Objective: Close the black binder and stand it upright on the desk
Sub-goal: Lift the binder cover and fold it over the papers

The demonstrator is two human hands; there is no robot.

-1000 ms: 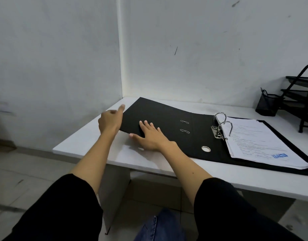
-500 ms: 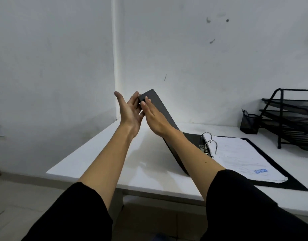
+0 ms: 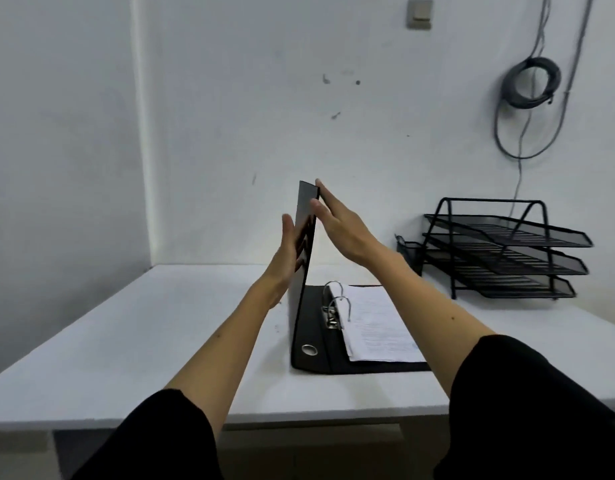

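The black binder lies on the white desk with its back cover flat and its front cover raised almost vertical. White papers sit on the metal rings. My left hand presses flat against the cover's left face. My right hand rests flat-fingered on the cover's right side near its top edge. The cover is held between both palms, fingers extended.
A black three-tier mesh tray stands at the back right of the desk, with a small black mesh holder beside it. Walls close the desk's left and back sides. A coiled cable hangs on the wall.
The front cover has swung up from flat on the desk to nearly vertical, with both hands moving up and to the right along with it. The view has shifted right.
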